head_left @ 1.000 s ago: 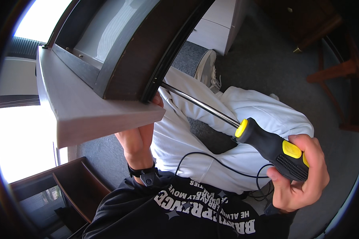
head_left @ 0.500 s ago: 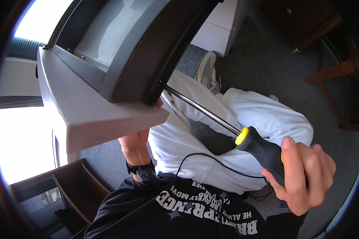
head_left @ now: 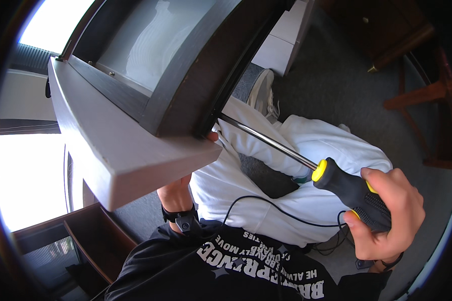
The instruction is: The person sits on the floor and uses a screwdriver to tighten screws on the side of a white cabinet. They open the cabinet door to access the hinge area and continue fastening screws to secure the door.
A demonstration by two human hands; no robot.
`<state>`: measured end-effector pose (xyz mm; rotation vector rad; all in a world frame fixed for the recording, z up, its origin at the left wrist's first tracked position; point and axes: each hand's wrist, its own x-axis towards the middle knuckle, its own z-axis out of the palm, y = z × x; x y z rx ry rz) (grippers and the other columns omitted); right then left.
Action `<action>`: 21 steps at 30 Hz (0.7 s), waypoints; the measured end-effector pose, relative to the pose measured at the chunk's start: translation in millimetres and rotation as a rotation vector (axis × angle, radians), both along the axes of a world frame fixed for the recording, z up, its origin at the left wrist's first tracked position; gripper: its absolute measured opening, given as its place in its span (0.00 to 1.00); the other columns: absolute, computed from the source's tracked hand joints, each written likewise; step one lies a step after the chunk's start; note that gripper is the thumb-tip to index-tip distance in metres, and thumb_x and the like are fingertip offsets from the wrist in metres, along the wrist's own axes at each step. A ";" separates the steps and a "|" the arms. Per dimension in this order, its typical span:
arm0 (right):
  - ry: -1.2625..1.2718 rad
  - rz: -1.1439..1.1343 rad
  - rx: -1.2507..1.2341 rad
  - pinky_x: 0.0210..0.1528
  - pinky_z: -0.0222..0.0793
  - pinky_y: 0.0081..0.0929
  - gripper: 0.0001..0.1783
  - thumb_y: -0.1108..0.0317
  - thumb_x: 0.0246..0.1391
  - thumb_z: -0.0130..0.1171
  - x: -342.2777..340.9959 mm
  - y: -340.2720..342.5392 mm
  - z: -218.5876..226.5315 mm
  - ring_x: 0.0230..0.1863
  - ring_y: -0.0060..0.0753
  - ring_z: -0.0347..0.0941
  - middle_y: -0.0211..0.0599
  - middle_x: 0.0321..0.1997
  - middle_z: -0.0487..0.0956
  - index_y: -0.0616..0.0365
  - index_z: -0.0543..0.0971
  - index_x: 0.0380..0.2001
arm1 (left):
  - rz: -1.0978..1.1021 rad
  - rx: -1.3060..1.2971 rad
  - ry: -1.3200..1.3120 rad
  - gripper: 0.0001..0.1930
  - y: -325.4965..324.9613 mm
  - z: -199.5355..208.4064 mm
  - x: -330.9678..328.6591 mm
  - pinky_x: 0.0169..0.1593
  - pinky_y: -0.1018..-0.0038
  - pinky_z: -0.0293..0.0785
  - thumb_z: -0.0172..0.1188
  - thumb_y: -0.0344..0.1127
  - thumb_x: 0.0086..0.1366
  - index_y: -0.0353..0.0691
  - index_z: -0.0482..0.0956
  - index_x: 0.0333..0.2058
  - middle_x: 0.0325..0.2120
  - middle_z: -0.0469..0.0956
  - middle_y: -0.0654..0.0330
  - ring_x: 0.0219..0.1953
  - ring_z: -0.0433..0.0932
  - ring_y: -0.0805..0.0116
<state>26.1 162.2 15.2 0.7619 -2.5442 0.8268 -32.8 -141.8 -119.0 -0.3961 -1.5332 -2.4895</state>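
One screwdriver (head_left: 336,180), with a black and yellow handle, is gripped in the right hand (head_left: 394,215), whose thumb and fingers are wrapped around the rear of the handle. Its long axis is slanted from lower right to upper left, and the shaft is aimed at the black rail (head_left: 230,90) along the side of a dark drawer frame (head_left: 186,80), near the corner where a pale front panel (head_left: 135,145) is met. From the right hand, that rail lies up and to the left, a full tool's length away; the left hand (head_left: 177,194) is placed closer to it, beneath the panel. Most of the left hand is covered by the panel, with only the wrist side and one fingertip (head_left: 213,136) exposed, so whether anything is held there cannot be told. The tip's seating at the rail cannot be made out, and the frame's far end is cut off above.
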 end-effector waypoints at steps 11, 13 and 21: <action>0.325 0.110 0.615 0.15 0.61 0.25 0.23 0.63 0.61 0.62 0.7 -4.5 16.3 0.16 0.34 0.68 0.51 0.28 0.76 0.80 0.75 0.44 | -0.033 -0.028 -0.108 0.27 -44.6 -30.0 4.5 0.37 0.67 0.86 0.66 0.43 0.65 0.26 0.76 0.54 0.40 0.83 0.40 0.37 0.87 0.53; 0.241 0.120 0.603 0.14 0.60 0.26 0.24 0.62 0.60 0.63 0.3 -7.7 18.2 0.17 0.34 0.68 0.50 0.28 0.76 0.80 0.75 0.44 | -0.026 -0.038 -0.051 0.27 -46.3 -39.6 6.0 0.37 0.67 0.87 0.66 0.43 0.65 0.25 0.76 0.53 0.40 0.83 0.40 0.37 0.87 0.52; -0.101 0.119 0.441 0.24 0.64 0.35 0.30 0.58 0.53 0.66 1.2 -0.9 28.3 0.22 0.41 0.74 0.50 0.36 0.79 0.74 0.73 0.49 | 0.036 -0.012 -0.034 0.25 -48.5 -61.1 7.5 0.39 0.65 0.88 0.68 0.43 0.64 0.24 0.79 0.50 0.39 0.83 0.40 0.37 0.87 0.51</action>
